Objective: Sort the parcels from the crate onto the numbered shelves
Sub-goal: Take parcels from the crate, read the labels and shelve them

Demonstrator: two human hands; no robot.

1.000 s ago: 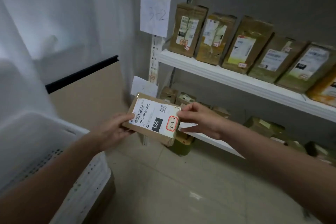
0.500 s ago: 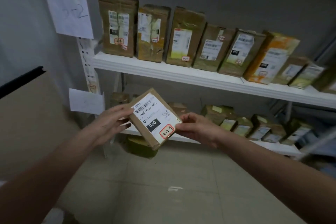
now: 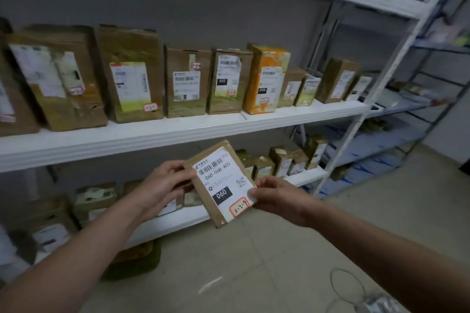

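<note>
A small flat brown parcel [image 3: 220, 183] is held in front of the shelving, tilted, its white label facing me with "060" and a red-edged sticker reading 3-2-9. My left hand [image 3: 165, 183] grips its upper left edge. My right hand [image 3: 276, 198] pinches its lower right edge near the sticker. Behind and above it runs the white middle shelf [image 3: 162, 134], carrying a row of upright brown parcels [image 3: 132, 73] and one orange parcel [image 3: 267, 79]. The crate is out of view.
The lower shelf [image 3: 178, 221] holds several small parcels. A dark green box [image 3: 134, 259] lies on the tiled floor under it. A second rack [image 3: 407, 109] stands to the right. Thin cable [image 3: 348, 284] loops on the floor at lower right.
The view has swung right along the shelves, so the paper number signs and the crate have left the frame. Both hands still hold the parcel, now tilted more upright.
</note>
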